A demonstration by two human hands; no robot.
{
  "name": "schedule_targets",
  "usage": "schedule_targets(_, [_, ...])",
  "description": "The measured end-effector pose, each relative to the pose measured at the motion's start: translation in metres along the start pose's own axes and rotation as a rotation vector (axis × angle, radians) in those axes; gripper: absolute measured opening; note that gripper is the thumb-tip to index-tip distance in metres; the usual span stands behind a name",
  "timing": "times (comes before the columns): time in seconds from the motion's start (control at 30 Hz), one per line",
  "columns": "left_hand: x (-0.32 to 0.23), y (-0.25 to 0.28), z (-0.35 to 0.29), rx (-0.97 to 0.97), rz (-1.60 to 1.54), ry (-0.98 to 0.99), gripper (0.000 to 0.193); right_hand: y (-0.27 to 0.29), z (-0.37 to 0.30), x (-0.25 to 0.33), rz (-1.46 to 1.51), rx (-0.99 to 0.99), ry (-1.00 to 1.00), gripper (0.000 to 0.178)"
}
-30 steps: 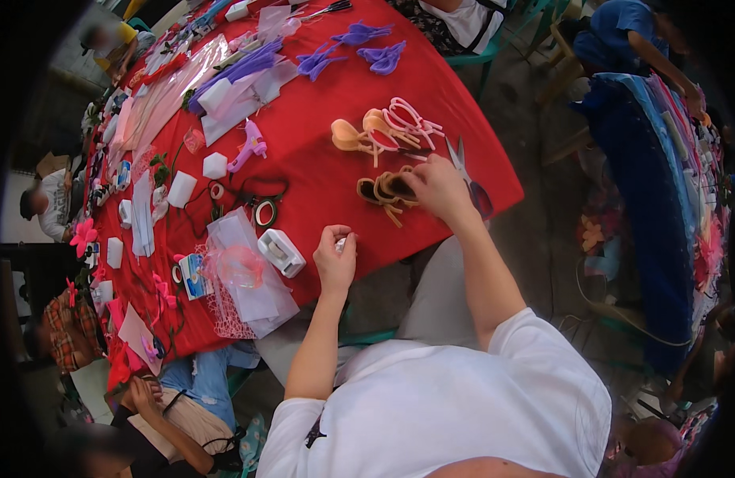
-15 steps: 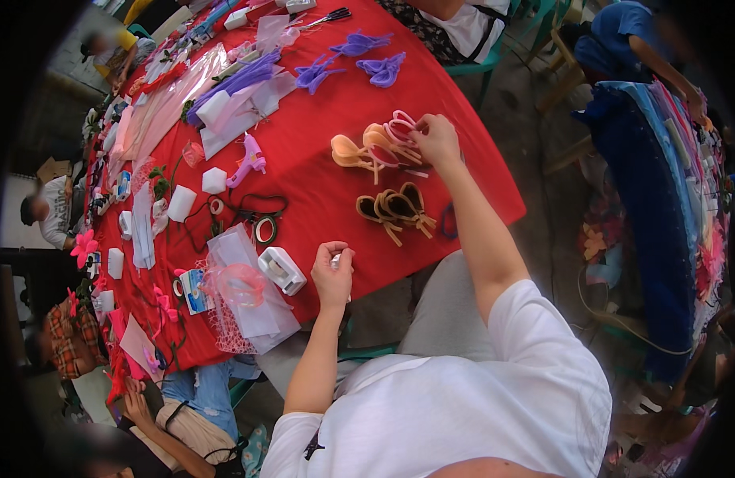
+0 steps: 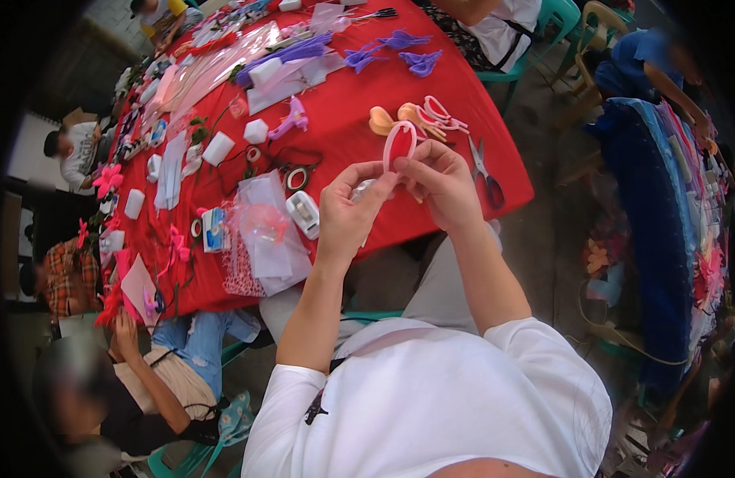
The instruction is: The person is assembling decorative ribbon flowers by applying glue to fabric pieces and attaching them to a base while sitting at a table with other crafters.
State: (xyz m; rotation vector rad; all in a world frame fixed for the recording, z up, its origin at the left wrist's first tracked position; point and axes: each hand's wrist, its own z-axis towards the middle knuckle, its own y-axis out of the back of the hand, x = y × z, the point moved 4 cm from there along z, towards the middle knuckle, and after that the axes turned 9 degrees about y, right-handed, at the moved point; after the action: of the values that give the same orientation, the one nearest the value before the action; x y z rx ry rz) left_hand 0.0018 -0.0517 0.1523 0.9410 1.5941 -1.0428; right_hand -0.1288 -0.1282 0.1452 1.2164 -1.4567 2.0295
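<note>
A pink pipe-cleaner loop (image 3: 389, 151), shaped like a petal, stands upright between my hands over the table's front part. My right hand (image 3: 444, 182) pinches its base between thumb and fingers. My left hand (image 3: 353, 203) is closed at the same base, fingertips touching the right hand's. Something small and whitish shows in the left hand's grip, mostly hidden. Just beyond lie peach loops (image 3: 381, 121) and more pink loops (image 3: 445, 119). Scissors (image 3: 482, 169) with dark handles lie right of my right hand. My hands cover the spot where the brown loops lay.
On the red-covered table (image 3: 343, 103) are purple bent pipe cleaners (image 3: 421, 64), a lilac glue gun (image 3: 289, 119), a white tape dispenser (image 3: 303, 213), a tape roll (image 3: 297, 178) and translucent sheets (image 3: 265, 247). Other people sit around; a blue-draped table (image 3: 650, 239) stands at right.
My right hand has brought a pink loop from the far pile back to my left hand, which has risen to meet it. The view has shifted; the scissors now show.
</note>
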Motion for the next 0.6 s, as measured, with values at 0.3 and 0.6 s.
schedule_targets(0.3, [-0.009, 0.026, -0.05, -0.036, -0.058, -0.077, 0.017, -0.049, -0.038, 0.009, -0.144, 0.231, 0.029, 0.01])
schedule_targets(0.6, [-0.008, 0.024, -0.067, -0.106, -0.088, -0.117, 0.009, -0.05, -0.044, 0.005, -0.228, 0.218, 0.203, 0.017])
